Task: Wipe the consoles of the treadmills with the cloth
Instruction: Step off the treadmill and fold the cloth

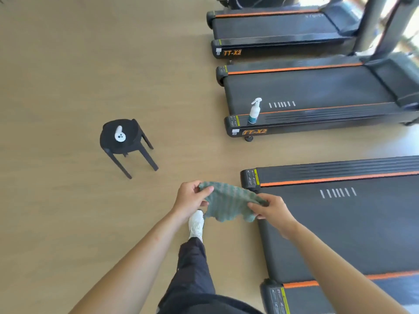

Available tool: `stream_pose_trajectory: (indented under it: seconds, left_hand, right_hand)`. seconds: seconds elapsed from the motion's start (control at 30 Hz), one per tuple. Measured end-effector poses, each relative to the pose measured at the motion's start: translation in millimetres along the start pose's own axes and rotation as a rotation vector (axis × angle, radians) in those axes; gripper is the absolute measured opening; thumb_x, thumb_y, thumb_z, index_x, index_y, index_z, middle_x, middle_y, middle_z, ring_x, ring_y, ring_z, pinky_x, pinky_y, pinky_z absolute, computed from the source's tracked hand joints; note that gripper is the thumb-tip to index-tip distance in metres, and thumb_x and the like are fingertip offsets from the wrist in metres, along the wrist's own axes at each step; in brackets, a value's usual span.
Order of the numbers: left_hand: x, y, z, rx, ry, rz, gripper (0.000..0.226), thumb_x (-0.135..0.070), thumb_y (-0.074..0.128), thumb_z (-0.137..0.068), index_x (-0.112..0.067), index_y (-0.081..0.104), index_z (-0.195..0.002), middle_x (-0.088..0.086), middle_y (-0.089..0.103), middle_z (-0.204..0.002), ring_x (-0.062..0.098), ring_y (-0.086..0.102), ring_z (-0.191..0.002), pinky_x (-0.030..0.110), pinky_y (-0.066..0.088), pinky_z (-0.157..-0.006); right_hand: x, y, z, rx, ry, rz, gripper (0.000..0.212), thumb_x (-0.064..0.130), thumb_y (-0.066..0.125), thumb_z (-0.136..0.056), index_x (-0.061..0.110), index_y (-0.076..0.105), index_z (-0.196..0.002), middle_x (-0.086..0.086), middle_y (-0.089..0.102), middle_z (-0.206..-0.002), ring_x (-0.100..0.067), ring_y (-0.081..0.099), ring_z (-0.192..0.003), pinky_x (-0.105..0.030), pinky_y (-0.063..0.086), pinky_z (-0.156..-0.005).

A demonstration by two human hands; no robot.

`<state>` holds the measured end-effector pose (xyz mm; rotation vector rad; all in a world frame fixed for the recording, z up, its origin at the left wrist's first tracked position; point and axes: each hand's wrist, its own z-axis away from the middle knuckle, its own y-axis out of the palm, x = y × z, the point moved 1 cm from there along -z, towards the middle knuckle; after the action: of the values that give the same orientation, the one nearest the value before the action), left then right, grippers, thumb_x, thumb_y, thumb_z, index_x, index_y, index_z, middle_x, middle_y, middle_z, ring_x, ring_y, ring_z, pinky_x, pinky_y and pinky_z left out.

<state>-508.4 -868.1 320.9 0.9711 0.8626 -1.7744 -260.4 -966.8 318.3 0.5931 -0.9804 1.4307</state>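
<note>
Prep step: green cloth point(229, 203) is held stretched between left hand point(192, 198) and right hand point(271, 208), both pinching its edges, just left of nearest treadmill point(340, 223) (rear end). No console is in view; one must be reached before wiping.

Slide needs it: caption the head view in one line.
Left hand and right hand hold a green cloth beside treadmills, a spray bottle standing on one.

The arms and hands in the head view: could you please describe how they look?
The left hand and right hand are ungloved. The left forearm and right forearm are bare to the picture's edge: no sleeves, watch or bands show.
</note>
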Motion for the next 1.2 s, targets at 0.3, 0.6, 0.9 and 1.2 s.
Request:
stream_pose_trajectory:
  seconds: [0.3, 0.6, 0.9, 1.2]
  left_hand:
    - [-103, -6, -287, 0.115, -0.009, -0.008, 0.022, -0.008, 0.067, -0.096, 0.014, 0.065, -0.095, 0.013, 0.065, -0.083, 0.019, 0.062, -0.072, 0.024, 0.059, -0.06]
    - [-213, 23, -529, 0.252, 0.068, -0.308, 0.011, -0.024, 0.072, -0.088, -0.024, 0.073, -0.078, -0.011, 0.065, -0.066, 0.011, 0.056, -0.065, 0.032, 0.051, -0.072]
    - [-293, 125, -775, 0.394, 0.042, -0.503, 0.022, -0.014, 0.065, -0.094, -0.026, 0.073, -0.078, -0.008, 0.062, -0.062, 0.015, 0.053, -0.059, 0.029, 0.044, -0.059]
    - [-312, 223, -911, 0.476, -0.055, -0.522, 0.015, -0.019, 0.068, -0.093, -0.019, 0.074, -0.107, -0.01, 0.069, -0.087, 0.009, 0.063, -0.079, 0.031, 0.055, -0.08]
  right_hand:
    - [105, -12, -230, -0.22, 0.201, -0.428, 0.029, 0.025, 0.079, -0.085, 0.001, 0.073, -0.101, -0.021, 0.066, -0.081, -0.028, 0.062, -0.073, -0.04, 0.053, -0.078]
    - [191, -80, -439, -0.587, 0.213, -0.165, 0.012, 0.028, 0.071, -0.091, 0.022, 0.077, -0.083, 0.009, 0.061, -0.059, -0.011, 0.052, -0.058, -0.026, 0.045, -0.059]
    - [214, -202, -657, -0.66, 0.305, -0.293, 0.016, 0.012, 0.064, -0.092, 0.008, 0.075, -0.103, -0.007, 0.067, -0.075, -0.018, 0.063, -0.06, -0.025, 0.052, -0.053]
    - [195, -280, -782, -0.717, 0.389, -0.277, 0.026, 0.014, 0.066, -0.089, 0.016, 0.074, -0.114, -0.003, 0.07, -0.089, -0.015, 0.06, -0.071, -0.032, 0.054, -0.07]
